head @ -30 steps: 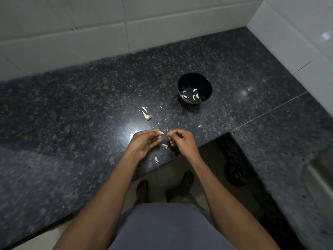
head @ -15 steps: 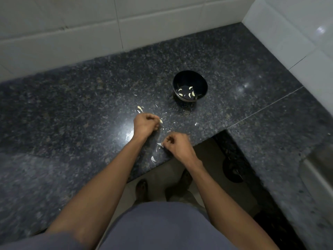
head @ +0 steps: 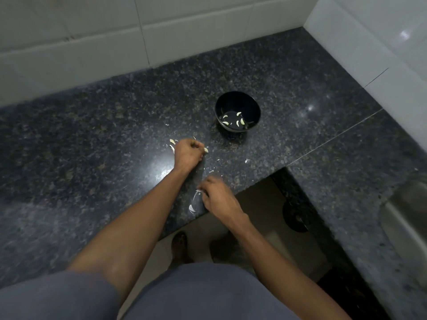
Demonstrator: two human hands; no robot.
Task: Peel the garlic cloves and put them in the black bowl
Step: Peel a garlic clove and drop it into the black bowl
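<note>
Left grip (head: 187,153): curled round a small pale garlic clove (head: 205,150).
Right grip (head: 217,197): blurred, cannot tell.
Round black bowl (head: 238,101): at 1 o'clock on the speckled dark granite tabletop (head: 92,139), 5 peeled cloves (head: 242,121) inside.

Both bare forearms reach forward from the bottom of the view. The left hand (head: 186,154) is stretched farther out, its fingers (head: 196,145) curled into a loose fist that pinches a small pale piece at the tips. The right hand (head: 218,197) sits nearer the body, knuckles up, fingers bent downward; what they hold cannot be told.
</note>
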